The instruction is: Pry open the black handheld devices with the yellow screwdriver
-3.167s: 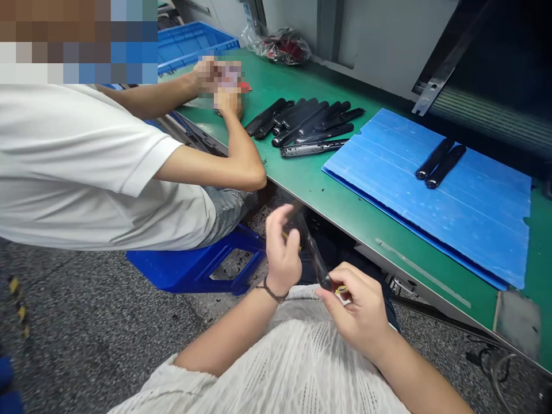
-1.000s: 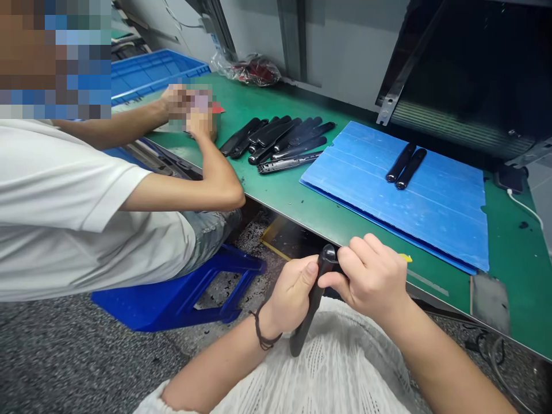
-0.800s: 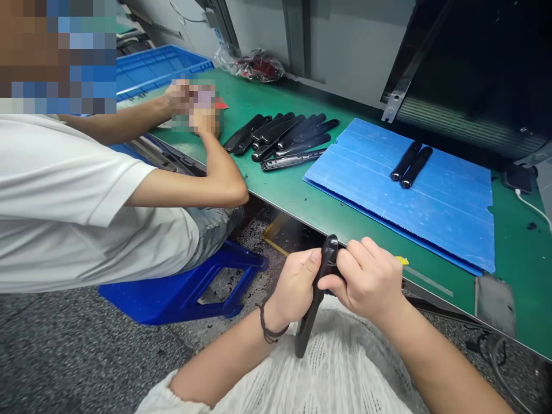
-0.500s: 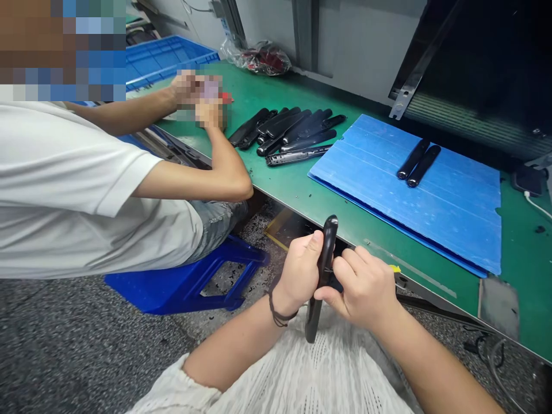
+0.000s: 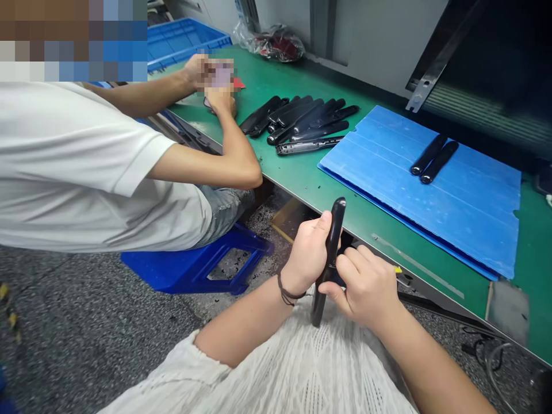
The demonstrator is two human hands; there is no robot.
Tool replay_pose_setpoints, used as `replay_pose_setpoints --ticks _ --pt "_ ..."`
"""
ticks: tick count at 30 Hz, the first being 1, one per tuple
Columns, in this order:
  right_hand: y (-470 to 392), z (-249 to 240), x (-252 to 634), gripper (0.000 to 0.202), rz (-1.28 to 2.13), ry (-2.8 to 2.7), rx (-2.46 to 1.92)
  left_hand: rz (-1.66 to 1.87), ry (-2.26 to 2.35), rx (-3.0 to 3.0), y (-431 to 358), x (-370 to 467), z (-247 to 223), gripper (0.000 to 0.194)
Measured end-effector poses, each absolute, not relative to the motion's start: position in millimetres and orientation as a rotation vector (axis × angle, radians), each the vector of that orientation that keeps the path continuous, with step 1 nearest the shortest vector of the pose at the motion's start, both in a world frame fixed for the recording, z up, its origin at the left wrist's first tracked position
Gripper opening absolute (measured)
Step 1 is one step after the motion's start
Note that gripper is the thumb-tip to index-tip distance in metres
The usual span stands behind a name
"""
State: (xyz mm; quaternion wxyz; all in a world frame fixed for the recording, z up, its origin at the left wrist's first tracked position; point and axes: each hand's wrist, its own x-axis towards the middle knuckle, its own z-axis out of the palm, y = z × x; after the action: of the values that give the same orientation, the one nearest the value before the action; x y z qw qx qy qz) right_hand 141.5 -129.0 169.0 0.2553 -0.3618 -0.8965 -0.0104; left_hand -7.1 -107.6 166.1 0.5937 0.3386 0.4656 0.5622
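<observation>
A long, slim black plastic shell (image 5: 337, 229) with a rounded top end stands nearly upright above my lap. My left hand (image 5: 309, 250) is wrapped round its middle, thumb pressed along the near side. Against the shell's right side, my right hand (image 5: 366, 282) is closed, its fingers curled and its thumb on the shell. A small dark part shows between the right fingers and the shell, too hidden to name. Two similar black shells (image 5: 439, 163) lie side by side on a blue plastic board (image 5: 379, 155) farther off.
A pile of black shells (image 5: 302, 118) lies on the green table (image 5: 297, 172). To the left a co-worker in a white shirt (image 5: 77, 155) sits on a blue stool (image 5: 172, 276), elbow near the table edge. A blue crate (image 5: 190, 43) and a bagged red item (image 5: 280, 43) stand behind; a grey flat object (image 5: 509, 310) is at right.
The whole view has shifted, so everything sits a little higher and farther right. Both hands keep nearly the same hold on the shell.
</observation>
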Motion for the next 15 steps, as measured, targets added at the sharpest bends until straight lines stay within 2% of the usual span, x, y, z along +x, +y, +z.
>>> replay_pose_setpoints --ticks 8,15 --pt "-135 165 139 0.059 -0.009 -2.491 -0.939 1.317 1.077 0.740 -99 -9 162 0.071" --pt "-148 162 137 0.067 0.122 -2.611 -0.919 1.298 1.124 0.713 -81 -18 160 0.068"
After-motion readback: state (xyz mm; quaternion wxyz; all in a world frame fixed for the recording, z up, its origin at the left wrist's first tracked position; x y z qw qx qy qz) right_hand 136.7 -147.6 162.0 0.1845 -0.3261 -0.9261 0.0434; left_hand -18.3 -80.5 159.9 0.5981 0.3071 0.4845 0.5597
